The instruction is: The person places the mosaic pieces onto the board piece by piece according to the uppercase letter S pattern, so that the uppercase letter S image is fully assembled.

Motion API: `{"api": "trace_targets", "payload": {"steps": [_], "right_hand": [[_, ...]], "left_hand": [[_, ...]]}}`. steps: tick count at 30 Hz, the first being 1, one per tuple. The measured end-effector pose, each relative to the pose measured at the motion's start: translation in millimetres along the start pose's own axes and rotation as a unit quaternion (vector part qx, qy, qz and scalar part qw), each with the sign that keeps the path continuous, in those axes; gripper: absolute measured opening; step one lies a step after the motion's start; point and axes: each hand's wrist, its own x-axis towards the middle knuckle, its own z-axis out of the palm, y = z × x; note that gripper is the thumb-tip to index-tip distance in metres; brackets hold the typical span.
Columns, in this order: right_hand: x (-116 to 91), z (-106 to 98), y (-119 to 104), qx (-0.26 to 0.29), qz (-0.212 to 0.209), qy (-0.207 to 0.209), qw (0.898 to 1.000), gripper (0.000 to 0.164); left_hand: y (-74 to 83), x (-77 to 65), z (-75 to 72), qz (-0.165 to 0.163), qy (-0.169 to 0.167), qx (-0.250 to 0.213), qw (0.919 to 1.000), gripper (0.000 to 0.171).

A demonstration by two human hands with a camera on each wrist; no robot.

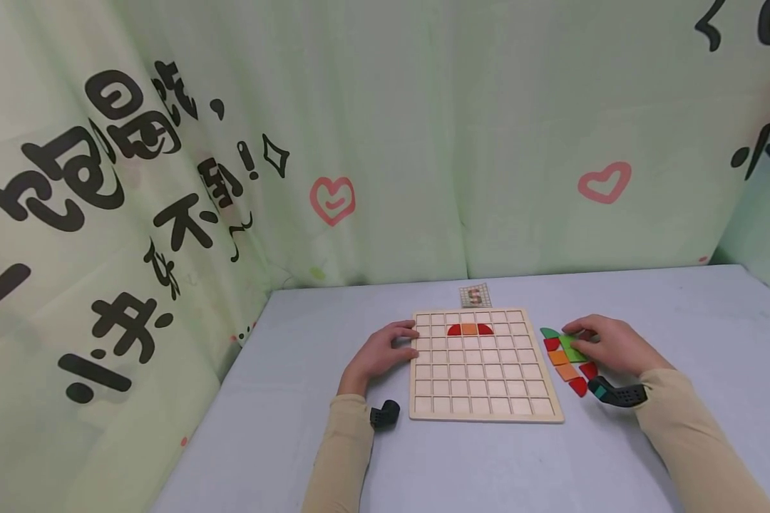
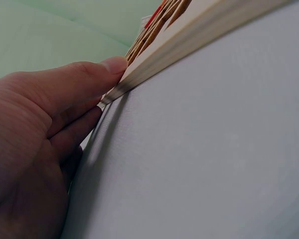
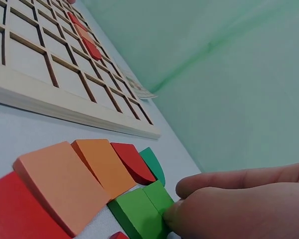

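Observation:
A wooden grid board (image 1: 486, 417) lies flat on the table, two red rounded pieces and an orange square piece (image 1: 469, 329) set in one upper row. My left hand (image 1: 383, 350) rests at the board's left side, thumb tip on the rim and fingers along the edge, as the left wrist view shows. To the board's right, my right hand (image 1: 616, 347) has thumb and index finger at a corner of a green block (image 3: 158, 196), pinching it. That block lies against another green block (image 3: 137, 211). Part of the index finger is hidden behind the thumb in the right wrist view.
Beside the green blocks lie orange blocks (image 3: 103, 167), several red rounded blocks (image 3: 133, 162) and a dark green one (image 3: 153, 165). A small pattern card (image 1: 475, 296) lies behind the board. A printed curtain (image 1: 411, 142) hangs at the table's back and left.

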Motion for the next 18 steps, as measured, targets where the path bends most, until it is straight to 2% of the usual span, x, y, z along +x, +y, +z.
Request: {"api": "trace_targets", "payload": {"steps": [5,12,18], "right_hand": [[1.5,-1.2,0.5,0.006,0.004,-0.007,1.000,0.034],[0.4,-5.4,2.0,0.024,0.015,-0.046,0.999,0.039],[0.5,-5.5,0.0,0.018,0.004,-0.047,0.999,0.038]], "left_hand": [[-0.4,-0.2,-0.3,0.001,-0.001,0.000,1.0000,0.037],[0.2,-0.5,-0.2,0.004,0.002,-0.003,1.0000,0.037],[0.8,-1.2,-0.4,0.004,0.003,-0.002,1.0000,0.037]]}}
